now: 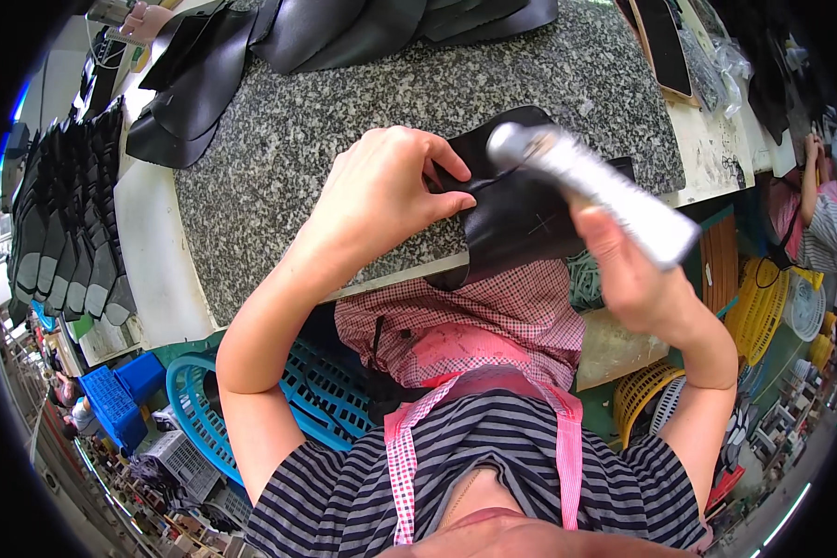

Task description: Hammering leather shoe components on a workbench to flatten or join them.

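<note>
A black leather piece lies over the near edge of a speckled granite slab, and part of it hangs toward my lap. The thumb and fingertips of my left hand pinch it along a fold or seam. A small pale cross mark shows on its surface. My right hand grips a silver metal hammer, smeared by motion. The hammer's rounded end hovers over the leather close to that seam, covering part of the piece. I cannot tell whether it touches.
Several black leather pieces overlap along the slab's far side. Stacked black parts with grey tips stand at the left. Blue baskets sit below on the left, yellow baskets on the right. Another person is at the far right.
</note>
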The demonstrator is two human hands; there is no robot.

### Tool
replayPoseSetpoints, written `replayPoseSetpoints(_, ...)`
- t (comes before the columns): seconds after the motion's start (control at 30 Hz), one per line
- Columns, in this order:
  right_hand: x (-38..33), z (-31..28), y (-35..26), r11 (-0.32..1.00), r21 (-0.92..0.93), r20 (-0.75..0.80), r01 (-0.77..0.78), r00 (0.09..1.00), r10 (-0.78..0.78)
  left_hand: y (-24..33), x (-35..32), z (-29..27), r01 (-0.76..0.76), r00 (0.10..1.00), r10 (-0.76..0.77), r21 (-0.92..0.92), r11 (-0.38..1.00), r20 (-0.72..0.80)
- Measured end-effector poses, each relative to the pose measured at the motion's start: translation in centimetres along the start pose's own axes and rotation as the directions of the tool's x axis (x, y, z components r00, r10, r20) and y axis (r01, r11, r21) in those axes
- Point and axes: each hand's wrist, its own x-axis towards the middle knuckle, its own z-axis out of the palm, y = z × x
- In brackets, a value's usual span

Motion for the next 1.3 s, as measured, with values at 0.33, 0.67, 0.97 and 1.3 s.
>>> replayPoseSetpoints(0.33,-0.7,0.9,0.6,0.963,-0.066,0.136,-0.263,0.953,0.269,0.1,-1.2,1.1,-0.114,0.985,0.112,-0.006,0.993,-0.134)
replayPoseSetpoints(0.67,-1.1,1.6,3.3,0.984,0.11,0.079,-0.141,0.988,0.133,-0.5,-1.3,0.6,-0.117,0.987,0.1,-0.138,0.984,-0.122)
replayPoseSetpoints(0.97,-0.8,1.2,2.8,0.989,0.088,0.091,-0.119,0.99,0.111,-1.6,-1.0,1.0,-0.222,0.964,0.214,-0.035,0.974,-0.155)
replayPoseSetpoints(1.3,-0.8,1.4,3.1,0.992,0.083,0.085,-0.099,0.992,0.092,-1.4,-1.2,1.5,-0.156,0.962,0.132,-0.087,0.984,-0.239)
